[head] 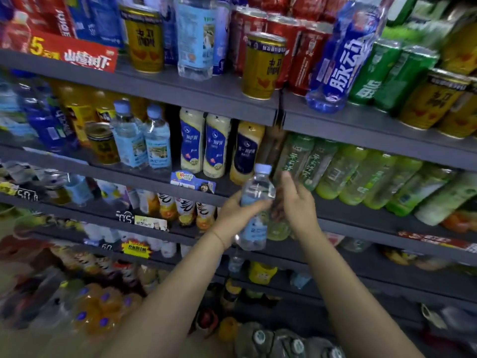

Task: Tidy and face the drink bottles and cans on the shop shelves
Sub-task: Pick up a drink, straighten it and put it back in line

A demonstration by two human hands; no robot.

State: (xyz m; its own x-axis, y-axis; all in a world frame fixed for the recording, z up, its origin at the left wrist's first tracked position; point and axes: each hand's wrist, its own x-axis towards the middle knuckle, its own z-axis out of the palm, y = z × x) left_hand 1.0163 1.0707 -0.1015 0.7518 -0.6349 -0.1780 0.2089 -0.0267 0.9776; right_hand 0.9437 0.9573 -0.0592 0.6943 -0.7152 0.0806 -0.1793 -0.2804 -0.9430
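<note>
My left hand point(233, 213) has its grip wrapped round a clear water bottle point(254, 208), pale blue cap up, light blue label low on the body. I hold it in the air in front of the second shelf point(154, 174), tilted slightly, not resting on anything. My right hand point(294, 200) is just beside it with fingers loosely spread, grip wide; behind it sits a green-tinted bottle point(277, 228) that I may be touching, but I cannot tell.

Matching water bottles point(143, 140) stand further left on the same shelf, next to a gold can point(102, 143). That looks the likely home for mine.

Risks, as I judge them: moving left, the bottle's base could clip the creamy blue-labelled bottles point(204, 146) at the shelf front and topple them. The green tea bottles point(361, 174) to the right already lean; a knock from my right arm might send the row over. A one-handed hold on smooth plastic could slip.
</note>
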